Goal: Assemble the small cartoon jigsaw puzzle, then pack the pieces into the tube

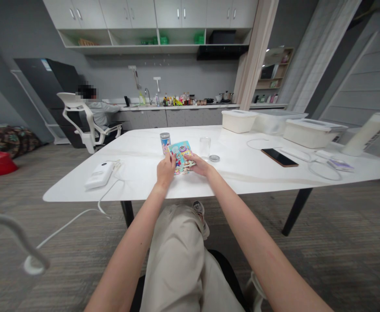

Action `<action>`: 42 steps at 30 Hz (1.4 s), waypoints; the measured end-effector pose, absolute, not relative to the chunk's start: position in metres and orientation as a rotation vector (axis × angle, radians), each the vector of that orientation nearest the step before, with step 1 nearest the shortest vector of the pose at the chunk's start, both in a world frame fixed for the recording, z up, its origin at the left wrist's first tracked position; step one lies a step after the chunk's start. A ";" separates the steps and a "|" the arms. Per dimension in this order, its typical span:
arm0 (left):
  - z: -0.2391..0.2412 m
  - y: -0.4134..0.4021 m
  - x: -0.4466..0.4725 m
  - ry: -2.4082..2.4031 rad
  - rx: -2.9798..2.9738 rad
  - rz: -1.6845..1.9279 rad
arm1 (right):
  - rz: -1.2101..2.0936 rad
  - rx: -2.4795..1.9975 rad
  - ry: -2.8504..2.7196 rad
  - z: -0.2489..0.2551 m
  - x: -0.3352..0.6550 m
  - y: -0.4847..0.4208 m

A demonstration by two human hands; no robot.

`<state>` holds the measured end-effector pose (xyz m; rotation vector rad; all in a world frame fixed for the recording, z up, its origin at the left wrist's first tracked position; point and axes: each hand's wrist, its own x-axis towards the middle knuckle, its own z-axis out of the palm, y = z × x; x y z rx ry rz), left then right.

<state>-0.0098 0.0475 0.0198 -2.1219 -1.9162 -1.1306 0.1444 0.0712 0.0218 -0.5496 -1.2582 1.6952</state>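
Over the near edge of a white table (144, 173), my two hands hold a small, colourful cartoon-printed card or booklet (183, 149). My left hand (165, 170) grips its left side with the thumb on the front. On the right side, my right hand (199, 165) pinches it the same way. A printed jar (165, 141) with a silver lid stands upright just behind the left hand. Beyond the right hand is a clear open jar (205, 147), with a loose silver lid (214, 158) beside it. Small multicoloured bits (180, 170) show below the card; I cannot make them out.
A white power strip (100, 174) with a trailing cord lies at the left. To the right are a phone (279, 157), white cables, lidded boxes (238, 120) and a leaning white bottle (370, 134). A person (100, 112) sits at the far counter.
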 end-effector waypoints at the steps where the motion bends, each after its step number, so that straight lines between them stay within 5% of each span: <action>1: 0.020 0.048 -0.010 -1.933 -2.114 -1.148 | 1.696 -0.553 -1.267 0.021 0.145 0.071; 20: 0.017 0.046 -0.012 -1.806 -2.374 -1.221 | 1.753 -0.595 -1.382 0.017 0.144 0.072; 42: 0.019 0.051 -0.017 -2.156 -1.778 -1.283 | 1.138 -0.969 -0.968 0.005 0.151 0.102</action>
